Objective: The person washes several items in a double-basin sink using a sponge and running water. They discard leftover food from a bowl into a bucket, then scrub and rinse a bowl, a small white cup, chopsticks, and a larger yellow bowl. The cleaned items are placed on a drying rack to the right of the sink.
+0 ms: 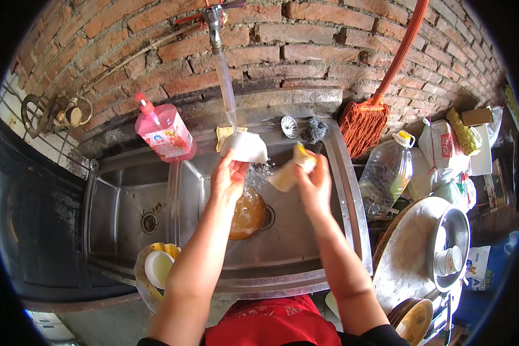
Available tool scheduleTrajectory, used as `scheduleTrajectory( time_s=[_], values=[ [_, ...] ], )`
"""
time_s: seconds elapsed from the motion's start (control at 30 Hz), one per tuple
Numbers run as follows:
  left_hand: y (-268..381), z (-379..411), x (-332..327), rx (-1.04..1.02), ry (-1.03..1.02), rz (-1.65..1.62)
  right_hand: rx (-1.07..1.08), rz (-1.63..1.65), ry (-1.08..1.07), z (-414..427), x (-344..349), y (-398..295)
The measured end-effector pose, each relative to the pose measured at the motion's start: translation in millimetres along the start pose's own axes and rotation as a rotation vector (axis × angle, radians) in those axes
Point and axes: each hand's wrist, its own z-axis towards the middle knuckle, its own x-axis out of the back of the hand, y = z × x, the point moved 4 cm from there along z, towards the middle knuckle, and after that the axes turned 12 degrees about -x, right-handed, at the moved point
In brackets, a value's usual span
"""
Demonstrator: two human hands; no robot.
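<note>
My left hand [230, 176] grips a white bowl [244, 148], tilted under a clear hose [225, 82] that hangs from the tap [213, 21]. Water runs onto the bowl and splashes into the right basin of a steel sink [294, 242]. To the right, my right hand [315, 181] holds a pale cloth [285, 176] with a yellow part, blurred by motion and apart from the bowl. Below my left hand, a round amber-brown dish [247, 216] lies in the basin beside the drain, partly hidden by my left forearm.
A pink soap bottle [166, 132] stands on the sink's back left. A drain strainer [289, 126] and steel wool [315, 129] lie on the back ledge. A red mop [363, 125] leans at right, near a plastic jug [387, 173]. Cups sit in a metal basin [454, 277].
</note>
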Motion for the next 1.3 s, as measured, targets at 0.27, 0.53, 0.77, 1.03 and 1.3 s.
scheduleTrajectory(
  time_s=[0.27,0.53,0.77,1.03,1.3],
  values=[
    [10,-44,-23,-0.176,-0.277,0.004,0.127,-0.159,0.004,27,-83,5],
    [13,-38,-30,-0.229,-0.23,0.013,0.416,-0.346,0.119,-9,-99,-12],
    [22,-59,-41,-0.085,-0.346,-0.015,-0.515,0.586,-0.257,51,-59,13],
    [17,-59,-22,-0.249,-0.165,0.406,0.403,-0.655,-0.768,34,-96,-37],
    [29,-60,-24,-0.211,-0.268,0.229,-0.639,0.192,-0.526,36,-73,5]
  ],
)
